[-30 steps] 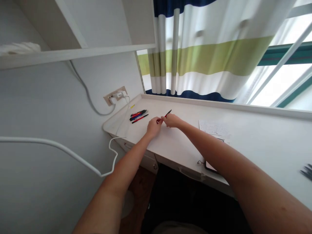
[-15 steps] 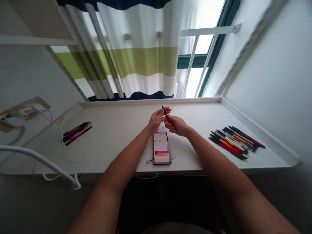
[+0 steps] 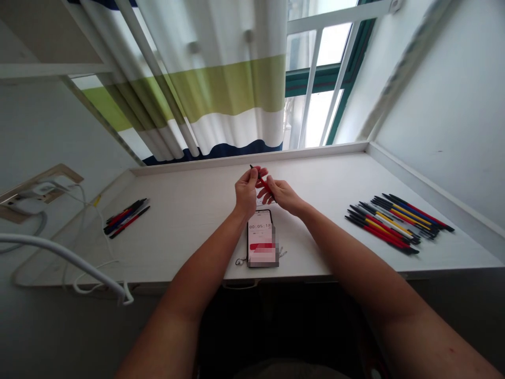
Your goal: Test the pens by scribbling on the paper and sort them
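Between my hands, above the middle of the desk, is a red pen (image 3: 263, 182) with a black tip, tilted up to the left. My left hand (image 3: 248, 190) pinches it near the black end. The fingers of my right hand (image 3: 284, 195) are closed round its lower red part. Just below the hands lies a phone (image 3: 260, 231) with a running timer on its screen, partly blurred out. Several red, yellow, white, blue and black pens (image 3: 389, 221) lie side by side at the right. A smaller bunch of pens (image 3: 125, 215) rests at the left.
The white desk (image 3: 189, 210) has a raised rim along its back and right side. A thick white cable or tube (image 3: 63, 258) curves over the front left, near a wall socket with plugs (image 3: 35, 197). A striped curtain (image 3: 221, 89) hangs behind.
My view has turned slightly to the right. Both hands still hold the red pen, and more of its red barrel shows between them. The pen bunches lie as before.
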### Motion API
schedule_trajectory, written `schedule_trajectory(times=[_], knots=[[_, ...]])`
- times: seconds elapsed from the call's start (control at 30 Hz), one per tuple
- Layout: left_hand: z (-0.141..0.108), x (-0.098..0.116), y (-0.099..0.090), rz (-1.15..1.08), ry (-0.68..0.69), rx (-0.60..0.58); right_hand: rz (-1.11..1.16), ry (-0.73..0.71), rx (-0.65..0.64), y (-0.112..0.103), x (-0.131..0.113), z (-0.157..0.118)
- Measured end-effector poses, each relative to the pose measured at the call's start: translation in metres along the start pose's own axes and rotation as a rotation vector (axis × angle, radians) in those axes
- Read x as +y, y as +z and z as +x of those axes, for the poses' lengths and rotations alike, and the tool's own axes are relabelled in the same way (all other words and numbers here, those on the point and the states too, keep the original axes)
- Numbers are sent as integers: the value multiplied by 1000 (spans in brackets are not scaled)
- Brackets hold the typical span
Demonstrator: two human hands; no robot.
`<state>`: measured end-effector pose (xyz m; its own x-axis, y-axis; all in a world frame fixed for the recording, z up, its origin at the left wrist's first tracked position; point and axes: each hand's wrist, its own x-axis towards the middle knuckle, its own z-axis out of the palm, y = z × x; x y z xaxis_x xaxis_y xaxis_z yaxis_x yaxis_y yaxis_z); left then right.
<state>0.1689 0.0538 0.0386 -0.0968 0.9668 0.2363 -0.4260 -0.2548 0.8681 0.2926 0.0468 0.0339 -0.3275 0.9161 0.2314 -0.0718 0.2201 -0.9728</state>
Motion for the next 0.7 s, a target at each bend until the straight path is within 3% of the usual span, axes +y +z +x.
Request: schedule_trajectory(times=[0.17, 0.3, 0.47, 0.53, 0.7], knots=[[1, 2, -8, -54, -24, -25, -14, -13, 109, -3, -1, -2], [2, 1, -9, -90, -19, -45, -66, -17, 77, -3, -1, -2], [1, 0, -8, -46, -49, -70, 47, -15, 22, 1, 1, -1], [1, -1, -9, -18, -48, -65, 46, -31, 55, 2, 1, -1], [2, -4, -13, 113, -70, -22, -180, -65, 127, -3, -5, -3]])
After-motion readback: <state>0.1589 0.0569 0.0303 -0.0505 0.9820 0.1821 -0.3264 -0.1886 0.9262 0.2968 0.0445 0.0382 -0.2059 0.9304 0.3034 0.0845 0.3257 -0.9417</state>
